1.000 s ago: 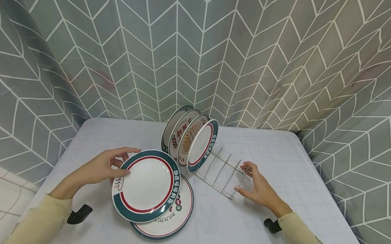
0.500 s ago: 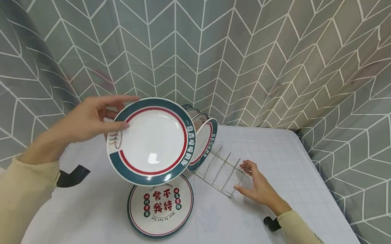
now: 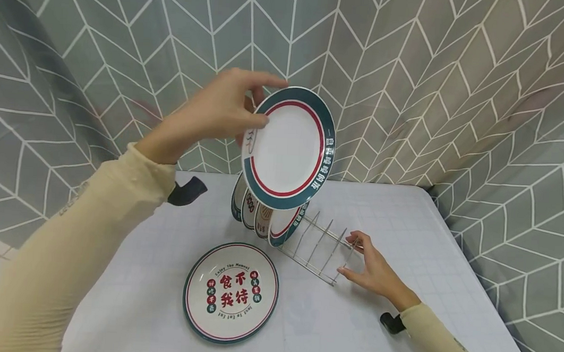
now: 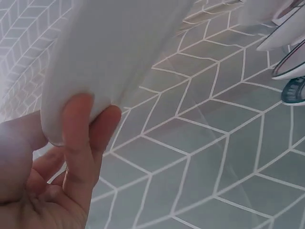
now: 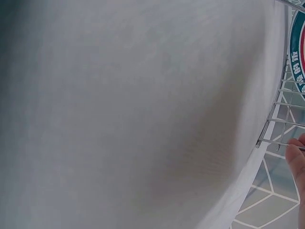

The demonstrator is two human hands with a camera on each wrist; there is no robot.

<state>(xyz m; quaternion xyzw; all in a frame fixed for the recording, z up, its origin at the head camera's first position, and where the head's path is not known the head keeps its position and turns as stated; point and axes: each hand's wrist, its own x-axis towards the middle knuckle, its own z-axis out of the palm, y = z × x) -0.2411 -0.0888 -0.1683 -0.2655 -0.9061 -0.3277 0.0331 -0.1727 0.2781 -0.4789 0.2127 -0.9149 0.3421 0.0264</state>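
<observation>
My left hand (image 3: pixel 223 106) pinches the left rim of a white plate (image 3: pixel 290 150) with a dark green band and a red ring. It holds this plate tilted in the air, above several plates standing on edge in a wire plate rack (image 3: pixel 319 244). In the left wrist view, thumb and fingers lie on either side of the held plate (image 4: pixel 109 52). My right hand (image 3: pixel 373 268) grips the right end of the rack, thumb on the near side, fingers on the far side. The held plate partly hides the standing plates, the rightmost being a green-banded plate (image 3: pixel 283 226).
One more plate (image 3: pixel 228 322) with red characters lies flat at the front of the white-covered table (image 3: pixel 378 340). The rack's right-hand slots hold no plates. A grey patterned curtain (image 3: pixel 386 96) hangs behind and at both sides.
My left hand has lifted the green-banded plate off the flat plate and carried it up and right, over the rack. The right hand has stayed at the rack's end.
</observation>
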